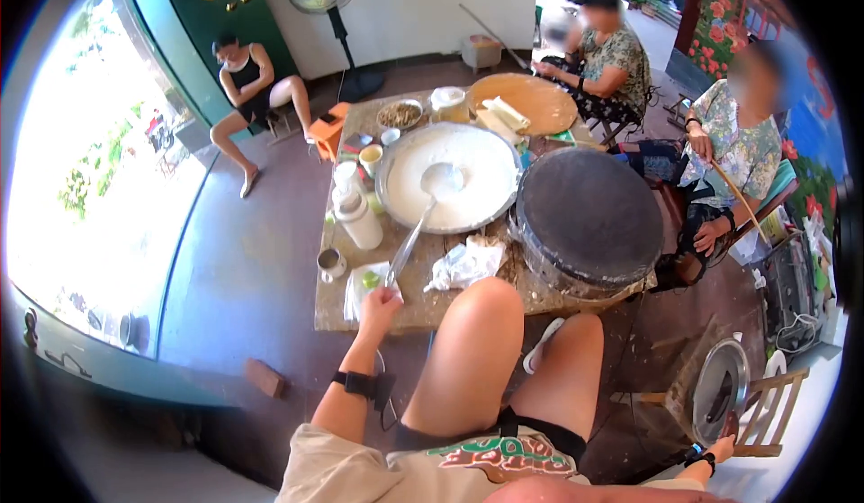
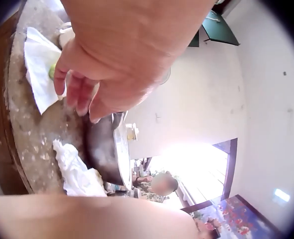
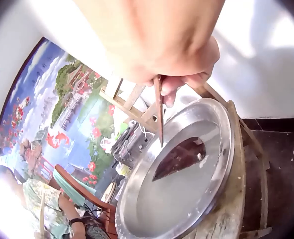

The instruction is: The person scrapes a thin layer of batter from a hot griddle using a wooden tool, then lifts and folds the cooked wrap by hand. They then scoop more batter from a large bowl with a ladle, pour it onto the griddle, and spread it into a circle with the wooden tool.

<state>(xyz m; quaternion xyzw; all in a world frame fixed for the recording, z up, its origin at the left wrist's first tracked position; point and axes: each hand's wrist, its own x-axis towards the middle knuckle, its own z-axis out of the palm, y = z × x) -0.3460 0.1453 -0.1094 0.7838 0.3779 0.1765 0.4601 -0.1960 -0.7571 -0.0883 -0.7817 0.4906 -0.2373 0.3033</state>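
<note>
My left hand [image 1: 380,309] hangs at the near table edge, beside a white napkin [image 1: 357,298] with a small green item [image 1: 370,279]. Its fingers [image 2: 75,92] are loosely bent, and nothing shows between them in the left wrist view. The handle end of a metal ladle [image 1: 412,238] lies right at these fingertips. The ladle's bowl sits in a wide pan of white batter [image 1: 472,179]. My right hand [image 3: 174,82] grips a thin brown wooden scraper [image 3: 160,112] over a metal basin [image 3: 224,167] of water. A dark brown half-round shape [image 3: 179,158] shows in the basin.
A round black griddle [image 1: 589,215] stands right of the pan, near crumpled white plastic [image 1: 465,263]. White bottles [image 1: 358,220] and a metal mug [image 1: 331,264] are left. The basin rests on a wooden chair [image 1: 769,408]. Seated people [image 1: 733,143] are around the table.
</note>
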